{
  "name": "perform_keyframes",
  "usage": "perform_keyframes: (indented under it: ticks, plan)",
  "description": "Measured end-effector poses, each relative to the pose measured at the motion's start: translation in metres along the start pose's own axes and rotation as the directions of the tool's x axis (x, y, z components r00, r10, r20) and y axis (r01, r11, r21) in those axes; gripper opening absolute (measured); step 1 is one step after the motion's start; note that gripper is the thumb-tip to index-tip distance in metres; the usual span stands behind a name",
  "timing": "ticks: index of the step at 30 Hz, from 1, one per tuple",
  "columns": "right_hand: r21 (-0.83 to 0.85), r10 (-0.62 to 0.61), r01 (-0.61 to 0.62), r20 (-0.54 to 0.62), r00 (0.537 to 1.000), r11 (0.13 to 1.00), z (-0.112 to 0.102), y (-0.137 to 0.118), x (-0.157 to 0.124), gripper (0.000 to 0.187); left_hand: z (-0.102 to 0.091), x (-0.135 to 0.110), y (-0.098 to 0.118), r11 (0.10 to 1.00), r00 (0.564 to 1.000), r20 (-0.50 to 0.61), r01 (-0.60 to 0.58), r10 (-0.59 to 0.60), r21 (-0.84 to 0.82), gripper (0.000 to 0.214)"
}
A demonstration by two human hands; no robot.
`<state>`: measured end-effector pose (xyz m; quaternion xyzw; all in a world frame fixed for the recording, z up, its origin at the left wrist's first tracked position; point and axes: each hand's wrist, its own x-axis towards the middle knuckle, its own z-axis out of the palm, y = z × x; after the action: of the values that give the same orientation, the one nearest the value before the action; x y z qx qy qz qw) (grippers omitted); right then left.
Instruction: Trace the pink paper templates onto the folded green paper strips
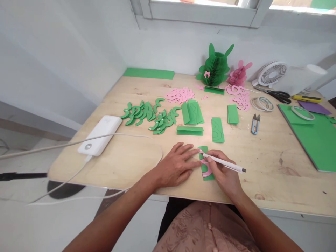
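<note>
My left hand [176, 165] lies flat and open on the wooden table [126, 161], its fingertips pressing a pink curved template [207, 169] onto a folded green paper strip [205, 174]. My right hand [222, 171] is closed round a white pen [223, 163], whose tip rests at the top edge of the template. Piles of cut green curved pieces [149, 115] and pink curved pieces [180, 95] lie farther back, along with folded green strips [193, 112], some with drawn outlines [217, 129].
A white power bank [100, 134] with a cable sits at the left. Green [215, 66] and pink [238, 75] paper figures stand at the back. Small snips [255, 123], tape rolls [262, 103], scissors [279, 95], a fan [271, 72] and green sheets [315, 136] fill the right.
</note>
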<state>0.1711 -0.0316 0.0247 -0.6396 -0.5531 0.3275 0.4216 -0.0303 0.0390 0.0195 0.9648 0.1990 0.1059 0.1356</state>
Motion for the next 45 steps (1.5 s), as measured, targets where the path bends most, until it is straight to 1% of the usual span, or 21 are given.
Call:
perform_keyframes:
  ticks: [6,19,30,36,41,45]
  plan:
    - [-0.096,-0.027,0.027,-0.002,1.000,0.995,0.0034,0.0003,-0.0008,0.013,-0.0003,-0.0002,-0.0002,1.000,1.000,-0.006,0.004,-0.004,-0.003,0.041]
    - [-0.139,-0.111,0.111,0.004,0.994,0.984,0.0059,0.0038,-0.0017,0.014,-0.0006,-0.0001,-0.0003,1.000,1.000,-0.013,0.000,0.000,-0.011,0.042]
    - [-0.226,-0.207,0.204,0.011,0.978,0.952,0.0059,0.0043,-0.0014,0.016,0.0006,-0.0005,0.0000,1.000,1.000,-0.011,0.008,-0.008,-0.001,0.044]
    - [-0.205,-0.179,0.177,0.008,0.984,0.963,0.0065,0.0039,-0.0033,0.017,0.0007,-0.0006,-0.0004,1.000,1.000,-0.005,0.003,-0.003,-0.001,0.044]
    - [-0.219,-0.194,0.188,-0.005,0.981,0.957,0.0065,0.0037,-0.0041,0.016,0.0012,-0.0005,-0.0001,1.000,1.000,-0.009,0.006,-0.006,0.000,0.044]
    - [-0.198,-0.173,0.169,-0.005,0.985,0.965,0.0066,0.0039,-0.0056,0.017,0.0008,-0.0004,0.0000,1.000,1.000,-0.014,0.004,-0.004,-0.001,0.045]
